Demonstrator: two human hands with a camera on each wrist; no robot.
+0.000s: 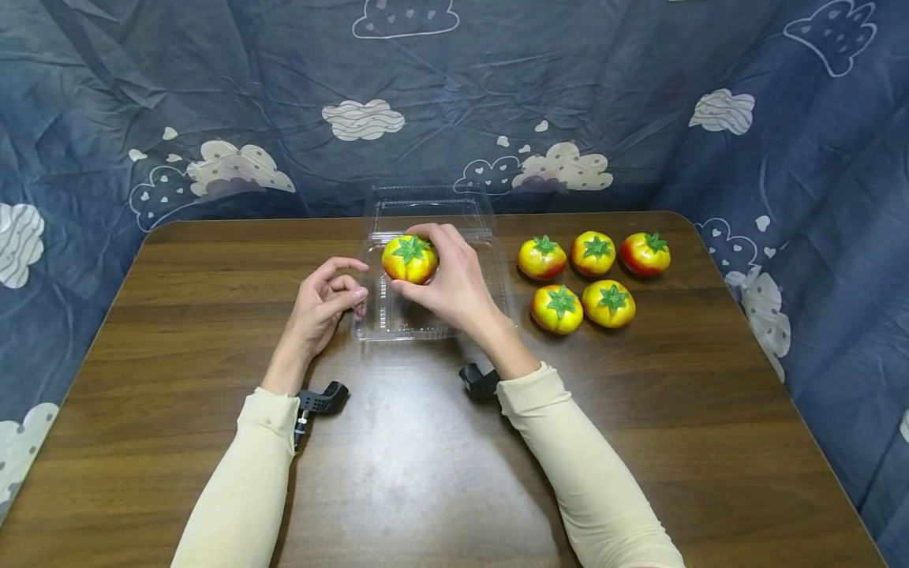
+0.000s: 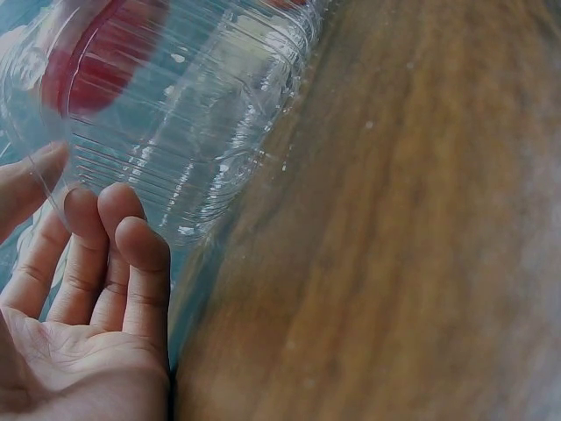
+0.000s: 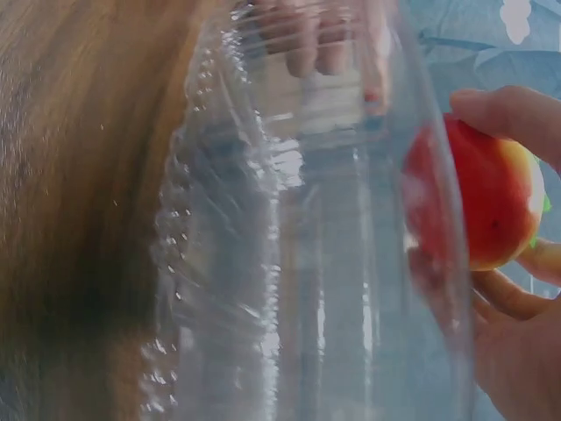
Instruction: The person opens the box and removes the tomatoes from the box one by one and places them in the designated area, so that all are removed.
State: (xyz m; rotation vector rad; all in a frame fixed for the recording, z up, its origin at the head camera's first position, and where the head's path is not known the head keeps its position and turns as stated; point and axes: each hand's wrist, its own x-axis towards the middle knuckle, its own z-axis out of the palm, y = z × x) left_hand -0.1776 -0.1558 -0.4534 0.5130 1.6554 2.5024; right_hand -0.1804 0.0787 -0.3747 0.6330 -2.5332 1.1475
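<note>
A clear plastic clamshell container [image 1: 369, 325] sits near the table's far edge with its lid [image 1: 433, 207] raised behind it. Over its tray, my right hand [image 1: 454, 276] grips a yellow-and-red toy persimmon [image 1: 410, 260] with green leaves on top, thumb on the near side and fingers on the far side. The right wrist view shows that persimmon [image 3: 495, 202] partly behind the clear wall. At the tray's left edge my left hand [image 1: 319, 304] holds the rim between thumb and curled fingers. In the left wrist view, its fingertips [image 2: 140, 241] lie against the plastic.
Right of the container, several more toy persimmons [image 1: 557, 309] stand in two rows on the brown wooden table [image 1: 398, 473]. A blue cloud-print cloth [image 1: 426, 79] hangs behind the table. Dark wrist camera mounts [image 1: 323, 398] sit at both wrists.
</note>
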